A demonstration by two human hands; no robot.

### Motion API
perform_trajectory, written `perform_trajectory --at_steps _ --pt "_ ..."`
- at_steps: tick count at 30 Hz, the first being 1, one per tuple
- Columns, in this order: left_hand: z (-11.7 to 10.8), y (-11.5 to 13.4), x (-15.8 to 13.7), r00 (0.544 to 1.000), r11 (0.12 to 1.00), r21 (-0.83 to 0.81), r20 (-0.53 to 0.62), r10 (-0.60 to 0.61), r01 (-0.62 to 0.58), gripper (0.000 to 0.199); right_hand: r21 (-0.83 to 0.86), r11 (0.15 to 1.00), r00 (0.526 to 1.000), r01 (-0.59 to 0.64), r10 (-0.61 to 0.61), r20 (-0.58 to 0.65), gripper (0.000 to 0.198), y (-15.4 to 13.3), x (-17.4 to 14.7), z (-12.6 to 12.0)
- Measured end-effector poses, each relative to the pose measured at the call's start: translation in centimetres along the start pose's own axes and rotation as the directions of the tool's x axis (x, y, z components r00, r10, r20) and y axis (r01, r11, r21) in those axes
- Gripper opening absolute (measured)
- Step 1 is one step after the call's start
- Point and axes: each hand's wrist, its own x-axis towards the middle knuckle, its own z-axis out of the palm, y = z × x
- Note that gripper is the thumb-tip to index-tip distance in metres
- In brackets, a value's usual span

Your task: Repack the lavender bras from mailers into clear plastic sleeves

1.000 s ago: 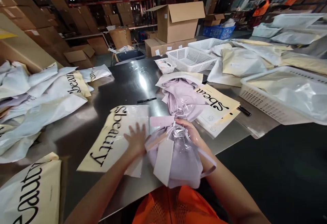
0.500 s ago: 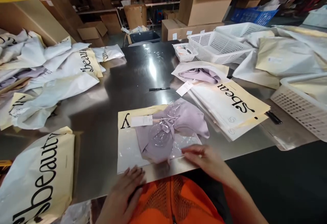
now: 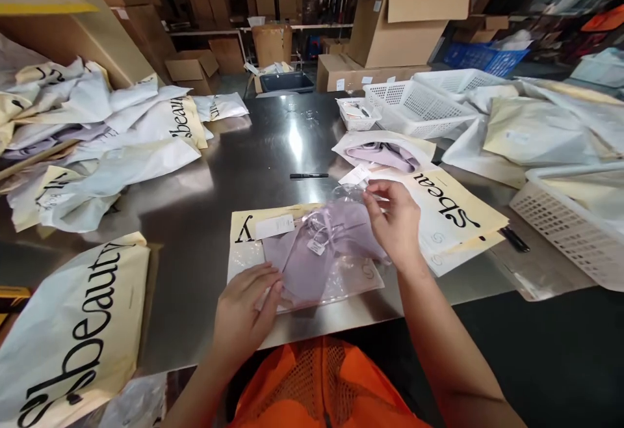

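Note:
A folded lilac garment [image 3: 305, 265] with a white hang tag [image 3: 274, 226] lies on a printed white-and-cream bag [image 3: 241, 255] in front of me. Clear plastic [image 3: 348, 275] covers part of the garment. My left hand [image 3: 249, 301] rests at the garment's lower left, its fingers stretched out over the plastic and fabric. At the garment's upper right, my right hand [image 3: 396, 223] is closed in a pinch on the edge of the clear plastic. A second lilac garment [image 3: 383, 155] sticks out of a white bag beyond that hand, on a stack of printed bags [image 3: 446, 210].
A black marker [image 3: 309, 175] lies on the metal table [image 3: 263, 148]. Printed bags [image 3: 141, 148] are heaped at the left, and another bag [image 3: 92, 324] lies nearer. White baskets [image 3: 414, 106] stand at the back right, with another basket [image 3: 560, 220] nearer. Cardboard boxes [image 3: 419, 31] stand behind.
My right hand has moved up and away from the bag's lower edge to the clear plastic by the garment's top right. My left hand has slid forward onto the garment's lower left.

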Motion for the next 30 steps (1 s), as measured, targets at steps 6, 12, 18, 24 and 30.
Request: perform_trajectory --at_steps 6,12,18,24,30 --pt "2.0 -0.3 3.6 0.951 0.932 -0.189 0.087 -0.298 0.310 0.022 -0.219 0.972 0.933 0.090 -0.159 -0.323 0.018 -3.0 -0.8 -4.2" --pt "5.0 0.6 7.6 0.827 0.465 -0.718 0.282 -0.487 0.519 0.065 0.374 0.927 0.926 0.022 0.122 -0.358 0.026 -4.5 -0.9 -4.3" --pt "4.9 1.6 8.2 0.750 0.088 -0.851 0.401 -0.526 0.517 0.064 0.709 0.676 0.922 -0.201 0.375 -0.096 0.036 -4.3 -1.8 -2.8" --pt "3.3 0.7 6.4 0.707 0.258 -0.858 0.159 -0.689 0.444 0.048 0.739 0.555 0.896 -0.382 0.420 0.148 0.049 -3.0 -1.9 -1.0" --pt "2.3 -1.4 4.1 0.646 0.403 -0.779 0.002 -0.764 0.480 0.045 0.674 0.618 0.913 -0.406 0.305 0.270 0.037 -4.3 -3.1 1.1"
